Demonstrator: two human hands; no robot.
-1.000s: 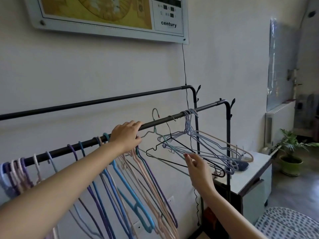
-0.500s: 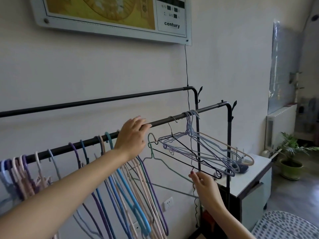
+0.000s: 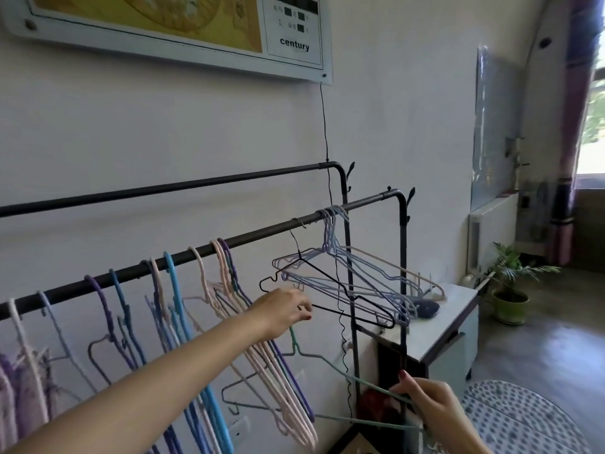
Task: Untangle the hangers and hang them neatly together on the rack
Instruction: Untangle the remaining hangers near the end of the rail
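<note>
Pastel hangers (image 3: 226, 309) are hanging along the front rack rail (image 3: 262, 235), spaced unevenly. My left hand (image 3: 281, 311) is pinching the green hanger's neck (image 3: 292, 337) w/ fingers narrow, steadying it. My right hand (image 3: 425, 401) is gripping its lower wire (image 3: 366, 383), pulling it clear of the black/lilac tangle (image 3: 343, 283) hooked near the rail's end.

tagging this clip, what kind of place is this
Probably a lived-in room at home: a clothes rack full of hangers along the wall, a potted plant, and a radiator beneath the window.
</note>
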